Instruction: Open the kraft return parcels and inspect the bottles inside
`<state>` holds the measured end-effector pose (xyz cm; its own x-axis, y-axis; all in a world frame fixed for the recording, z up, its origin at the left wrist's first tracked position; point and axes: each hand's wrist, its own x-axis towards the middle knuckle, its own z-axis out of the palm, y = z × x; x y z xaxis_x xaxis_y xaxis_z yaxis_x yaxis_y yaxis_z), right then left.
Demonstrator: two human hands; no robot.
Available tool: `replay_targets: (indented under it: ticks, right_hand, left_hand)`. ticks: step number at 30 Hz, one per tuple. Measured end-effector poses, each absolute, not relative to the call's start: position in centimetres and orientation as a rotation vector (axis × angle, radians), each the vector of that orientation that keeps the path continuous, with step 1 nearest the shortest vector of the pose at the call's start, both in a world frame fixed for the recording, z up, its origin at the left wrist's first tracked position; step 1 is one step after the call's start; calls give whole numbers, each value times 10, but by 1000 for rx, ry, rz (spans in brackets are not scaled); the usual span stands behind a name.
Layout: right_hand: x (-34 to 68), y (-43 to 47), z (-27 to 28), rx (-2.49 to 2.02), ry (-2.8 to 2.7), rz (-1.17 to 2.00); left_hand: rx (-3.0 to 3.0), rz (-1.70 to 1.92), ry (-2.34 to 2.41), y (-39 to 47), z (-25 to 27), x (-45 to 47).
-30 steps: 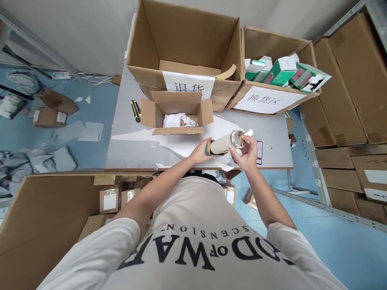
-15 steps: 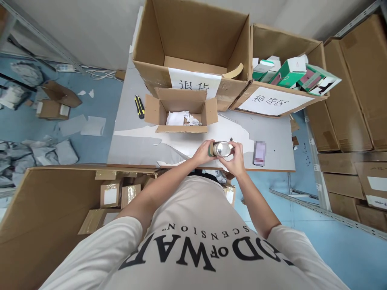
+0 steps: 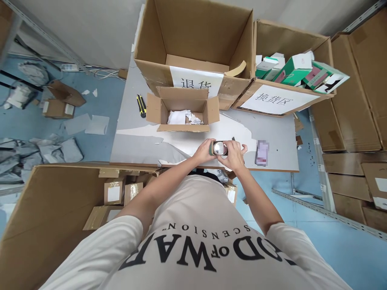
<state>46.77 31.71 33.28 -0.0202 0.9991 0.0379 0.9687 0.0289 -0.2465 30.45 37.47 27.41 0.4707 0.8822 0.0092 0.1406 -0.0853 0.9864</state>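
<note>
A small container with a shiny, round silver top (image 3: 220, 148) is held over the front part of the table, between my two hands. Its exact kind is hard to make out; a green-brown edge shows at its left. My left hand (image 3: 203, 152) is closed on that left side. On the right, my right hand (image 3: 234, 155) grips the container with thumb and fingers, and one finger sticks out to the side. Just behind the hands stands an open cardboard box (image 3: 183, 128) with crumpled white paper (image 3: 181, 117) in it.
A large carton (image 3: 193, 36) and a carton of green-and-white boxes (image 3: 298, 69) line the table's back. A yellow-black box cutter (image 3: 141, 106) lies left, a phone (image 3: 262, 153) right. Below the table's front-left edge is a big carton (image 3: 60, 193) holding parcels.
My right hand has shifted its grip, its fingers coming further over the container's right side. The view has moved slightly; the left hand keeps its hold.
</note>
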Motion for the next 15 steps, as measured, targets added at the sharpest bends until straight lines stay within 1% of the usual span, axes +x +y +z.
replay_targets:
  ticks: [8, 15]
  right_hand:
    - [473, 316, 333, -2009, -2241, 298]
    - [483, 305, 324, -1928, -2239, 389]
  left_hand:
    - [1417, 780, 910, 374, 276, 305]
    - [1345, 785, 913, 369, 275, 302]
